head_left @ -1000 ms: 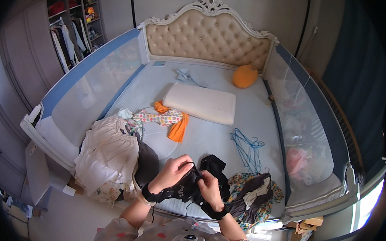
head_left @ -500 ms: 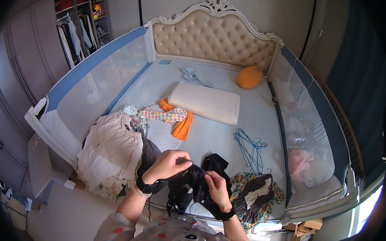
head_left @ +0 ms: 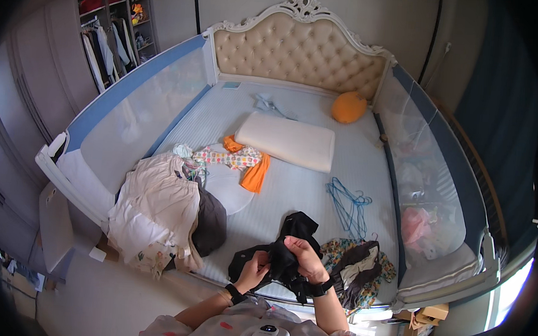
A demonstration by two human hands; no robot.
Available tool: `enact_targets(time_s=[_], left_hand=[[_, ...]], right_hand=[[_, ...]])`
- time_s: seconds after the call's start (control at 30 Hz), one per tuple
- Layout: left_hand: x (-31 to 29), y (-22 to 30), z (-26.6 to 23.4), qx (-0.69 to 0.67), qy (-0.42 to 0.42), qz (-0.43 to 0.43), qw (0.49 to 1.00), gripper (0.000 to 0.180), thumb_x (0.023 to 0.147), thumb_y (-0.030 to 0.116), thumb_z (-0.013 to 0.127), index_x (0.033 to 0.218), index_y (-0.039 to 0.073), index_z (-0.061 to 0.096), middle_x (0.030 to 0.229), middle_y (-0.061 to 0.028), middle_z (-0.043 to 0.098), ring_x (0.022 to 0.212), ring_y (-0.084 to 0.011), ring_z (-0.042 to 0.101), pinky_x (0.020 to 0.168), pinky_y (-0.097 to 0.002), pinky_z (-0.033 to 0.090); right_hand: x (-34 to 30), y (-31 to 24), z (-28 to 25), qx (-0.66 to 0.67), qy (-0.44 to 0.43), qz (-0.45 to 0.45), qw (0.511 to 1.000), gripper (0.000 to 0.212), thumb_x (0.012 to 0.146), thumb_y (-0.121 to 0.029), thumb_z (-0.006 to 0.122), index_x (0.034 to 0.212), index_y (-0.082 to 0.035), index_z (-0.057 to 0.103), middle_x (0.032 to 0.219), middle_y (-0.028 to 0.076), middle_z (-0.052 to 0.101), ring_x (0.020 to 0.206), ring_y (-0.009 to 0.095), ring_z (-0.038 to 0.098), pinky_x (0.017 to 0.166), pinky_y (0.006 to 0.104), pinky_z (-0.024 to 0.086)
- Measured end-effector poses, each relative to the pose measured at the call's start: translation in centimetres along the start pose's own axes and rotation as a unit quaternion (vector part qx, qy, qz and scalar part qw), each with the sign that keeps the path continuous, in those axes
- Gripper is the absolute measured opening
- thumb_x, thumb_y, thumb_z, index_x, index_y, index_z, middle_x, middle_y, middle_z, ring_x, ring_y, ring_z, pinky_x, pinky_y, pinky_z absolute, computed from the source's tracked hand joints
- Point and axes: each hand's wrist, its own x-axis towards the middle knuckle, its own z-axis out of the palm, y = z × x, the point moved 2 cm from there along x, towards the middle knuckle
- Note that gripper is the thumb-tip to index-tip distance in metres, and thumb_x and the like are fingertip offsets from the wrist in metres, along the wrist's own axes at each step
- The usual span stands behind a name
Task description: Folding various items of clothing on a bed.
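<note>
a: why is the black garment bunched up like that?

b: both hands are in it at the near edge of the bed. the left hand is curled shut on a fold, and the right hand is closed over the top, so the soft, limp cloth hangs crumpled between them, its lower part draped on the mattress.

a: and the rest?

b: a heap of pale clothes slumps over the left corner, probably dropped there in a pile. thin blue wire hangers lie loose on the ribbed sheet, near a flowered garment. a smooth white pillow sits mid-bed below the tufted headboard.
</note>
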Motion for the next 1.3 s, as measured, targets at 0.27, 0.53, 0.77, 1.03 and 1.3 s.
enact_targets(time_s=[0.27, 0.53, 0.77, 1.03, 1.3], left_hand=[[0.2, -1.8, -0.2, 0.141, -0.047, 0.002, 0.989, 0.016, 0.082, 0.011, 0.063, 0.093, 0.002, 0.057, 0.073, -0.0130, 0.064, 0.067, -0.0272, 0.065, 0.059, -0.0332, 0.050], [1.1, -1.5, -4.3, -0.108, 0.037, -0.085, 0.990, 0.018, 0.095, 0.019, 0.055, 0.094, 0.002, 0.053, 0.075, 0.0042, 0.044, 0.071, -0.0028, 0.040, 0.061, -0.0197, 0.034], [1.9, 4.5, -7.9, -0.039, -0.107, -0.095, 0.989, 0.023, 0.090, 0.020, 0.063, 0.086, -0.001, 0.056, 0.075, 0.0044, 0.053, 0.069, -0.0037, 0.044, 0.060, -0.0219, 0.038], [1.9, 5.0, -8.0, -0.075, -0.180, -0.213, 0.957, 0.030, 0.088, 0.027, 0.065, 0.091, -0.003, 0.065, 0.070, 0.0060, 0.055, 0.063, -0.0008, 0.042, 0.052, -0.0209, 0.033], [1.8, 3.8, -5.6, -0.058, -0.089, -0.162, 0.981, 0.022, 0.089, 0.021, 0.064, 0.087, -0.001, 0.064, 0.068, 0.0061, 0.052, 0.063, -0.0017, 0.042, 0.053, -0.0216, 0.035]], right_hand=[[-0.9, -3.1, 0.6, -0.054, -0.024, -0.010, 0.998, 0.022, 0.097, -0.020, 0.052, 0.092, -0.002, 0.063, 0.083, -0.004, 0.063, 0.073, 0.004, 0.056, 0.069, 0.0202, 0.046], [-2.3, -5.0, -3.0, -0.102, 0.095, -0.082, 0.987, 0.022, 0.096, -0.021, 0.054, 0.088, -0.002, 0.063, 0.082, -0.006, 0.062, 0.071, 0.002, 0.053, 0.065, 0.0191, 0.043], [-2.3, -4.5, -6.3, -0.347, 0.225, -0.147, 0.899, 0.020, 0.085, -0.017, 0.067, 0.080, 0.002, 0.066, 0.066, -0.001, 0.058, 0.063, 0.005, 0.048, 0.059, 0.0220, 0.039], [-1.4, -0.2, -5.6, -0.401, 0.179, -0.112, 0.891, 0.018, 0.081, -0.015, 0.072, 0.083, 0.001, 0.065, 0.066, 0.002, 0.062, 0.060, 0.007, 0.051, 0.054, 0.0252, 0.041], [-0.5, 3.0, -1.9, -0.122, 0.095, -0.023, 0.988, 0.017, 0.091, -0.022, 0.063, 0.087, -0.006, 0.061, 0.069, -0.008, 0.052, 0.060, 0.001, 0.040, 0.052, 0.0195, 0.031]])
